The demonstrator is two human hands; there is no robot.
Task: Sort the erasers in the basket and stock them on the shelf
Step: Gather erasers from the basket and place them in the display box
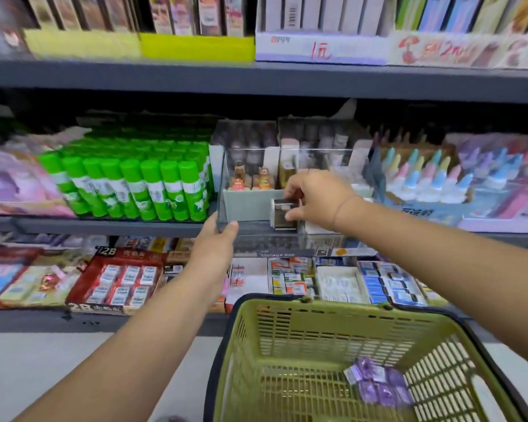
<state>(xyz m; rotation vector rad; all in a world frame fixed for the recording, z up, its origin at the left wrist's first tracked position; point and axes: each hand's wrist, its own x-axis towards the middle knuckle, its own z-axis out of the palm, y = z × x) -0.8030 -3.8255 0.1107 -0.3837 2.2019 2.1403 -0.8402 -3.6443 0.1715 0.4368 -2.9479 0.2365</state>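
1. My left hand [218,242] grips the front-left corner of a clear storage box [222,193] on the middle shelf [104,227], thumb up on the edge.
2. My right hand [314,199] reaches into that clear box and pinches a small grey-and-white box [282,215] between thumb and curled fingers. The small box stands upright on the floor of the clear box, near its front. Blur keeps me from reading what is in it.
3. Behind it, still inside the clear box, a pale grey tray [247,205] holds small orange figurine items [237,180].
4. The green basket [317,330] sits below my arms. Its only contents I can see are purple-wrapped erasers [378,382], bunched on the floor towards the right wall.
5. Left of the clear box, green glue sticks [141,184] stand packed in rows.
6. On the shelf below, a red 2B display carton [116,278] holds white-sleeved erasers in rows.
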